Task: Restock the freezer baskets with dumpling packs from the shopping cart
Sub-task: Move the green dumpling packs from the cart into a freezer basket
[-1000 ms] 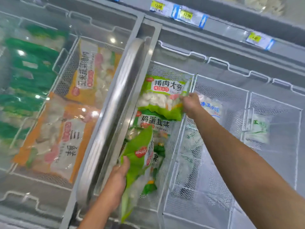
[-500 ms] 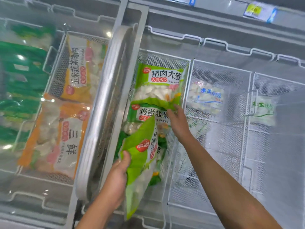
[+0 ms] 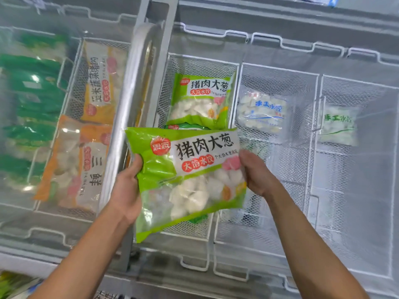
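A light-green dumpling pack (image 3: 187, 180) lies flat and face up over the near half of a white wire freezer basket (image 3: 234, 87). My left hand (image 3: 127, 190) grips its left edge, thumb on top. My right hand (image 3: 257, 173) holds its right edge. A matching green pack (image 3: 200, 100) lies at the far end of the same basket. Just a sliver of another green pack (image 3: 185, 126) shows between them.
The slid-open glass lid's metal handle (image 3: 127, 108) runs left of the basket, over orange packs (image 3: 75, 165). Right-hand baskets hold a clear blue-print pack (image 3: 262, 113) and a clear green-print pack (image 3: 339, 124). Dark green packs (image 3: 30, 100) fill the far left.
The pack my left hand held on edge has turned flat and face up. My right hand came back from the far pack and took its right edge.
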